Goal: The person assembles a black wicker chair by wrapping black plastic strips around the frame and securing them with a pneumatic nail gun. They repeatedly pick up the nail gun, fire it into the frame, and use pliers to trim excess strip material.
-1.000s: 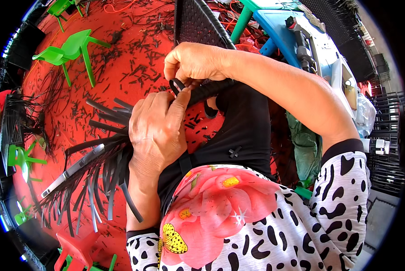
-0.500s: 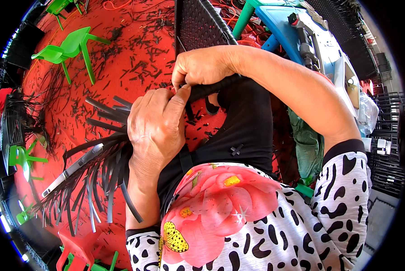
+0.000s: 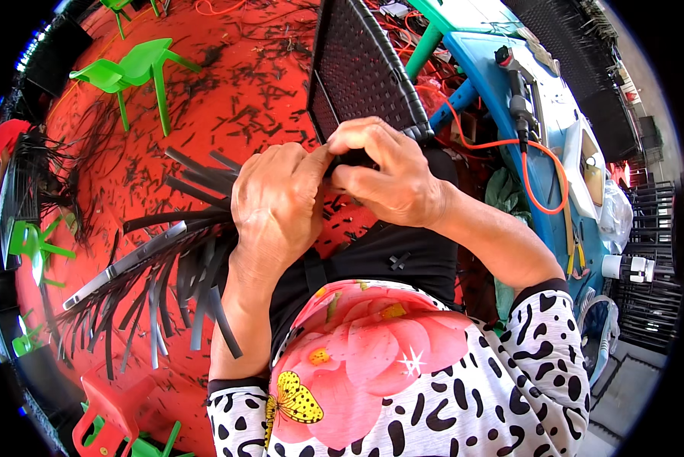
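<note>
A black woven panel [image 3: 365, 72] on a frame leans over my lap, its near edge reaching my hands. My left hand [image 3: 277, 202] is closed over this edge, knuckles up. Beside it, my right hand [image 3: 391, 175] is curled, its fingertips meeting my left thumb around a dark strip, mostly hidden by the fingers. Many loose black flat strips [image 3: 205, 179] fan out to the left of my left hand and hang down. A long grey metal bar [image 3: 124, 266] shows among them.
Strip offcuts litter the red floor [image 3: 227, 84]. A green chair [image 3: 140, 68] stands far left, a red chair [image 3: 113, 411] near left. On the right, a blue table [image 3: 483, 65] carries a power tool [image 3: 519, 103], an orange cord [image 3: 544, 207] and a white tray [image 3: 583, 175]. A person [image 3: 10, 137] works far left.
My right hand has turned over and its forearm has swung down toward me, uncovering more of the panel and blue table. My left hand keeps its grip, slightly shifted.
</note>
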`<state>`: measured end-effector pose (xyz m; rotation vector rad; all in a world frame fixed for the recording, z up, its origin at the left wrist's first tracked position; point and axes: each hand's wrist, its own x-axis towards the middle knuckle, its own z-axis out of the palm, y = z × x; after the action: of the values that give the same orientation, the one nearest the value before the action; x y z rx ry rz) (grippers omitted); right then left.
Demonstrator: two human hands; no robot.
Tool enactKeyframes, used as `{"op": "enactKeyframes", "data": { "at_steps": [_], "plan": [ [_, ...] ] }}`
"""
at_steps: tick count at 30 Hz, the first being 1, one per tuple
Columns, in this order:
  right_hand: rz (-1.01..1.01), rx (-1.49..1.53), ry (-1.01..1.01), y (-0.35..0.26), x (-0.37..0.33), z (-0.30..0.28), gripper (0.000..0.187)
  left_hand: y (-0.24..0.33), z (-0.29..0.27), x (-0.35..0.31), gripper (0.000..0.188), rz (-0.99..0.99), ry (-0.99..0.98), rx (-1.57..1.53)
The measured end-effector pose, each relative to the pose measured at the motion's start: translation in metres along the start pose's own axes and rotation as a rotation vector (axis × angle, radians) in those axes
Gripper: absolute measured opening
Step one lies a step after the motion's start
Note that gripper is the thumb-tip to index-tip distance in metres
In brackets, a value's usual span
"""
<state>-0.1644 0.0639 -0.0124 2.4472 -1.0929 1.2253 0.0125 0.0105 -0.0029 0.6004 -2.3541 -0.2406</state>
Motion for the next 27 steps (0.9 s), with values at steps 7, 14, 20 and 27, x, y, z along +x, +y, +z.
{"op": "enactKeyframes", "data": {
  "at_steps": [7,14,20,27],
  "plan": [
    [0.228,0.233,-0.003,-0.001,0.011,-0.008,0.011,0.003,-0.002,-0.005,0.024,-0.030,-0.010,-0.008],
    [0.359,0.305,-0.292,0.017,0.041,-0.014,0.014,0.006,0.001,-0.008,0.025,-0.079,0.032,0.017],
    [0.564,0.468,-0.568,0.035,0.050,-0.008,0.018,0.009,0.007,-0.013,0.027,-0.082,0.107,0.055],
    [0.643,0.675,-0.793,0.061,0.051,0.006,0.028,0.010,0.007,-0.010,0.031,-0.060,0.112,0.100]
  ]
}}
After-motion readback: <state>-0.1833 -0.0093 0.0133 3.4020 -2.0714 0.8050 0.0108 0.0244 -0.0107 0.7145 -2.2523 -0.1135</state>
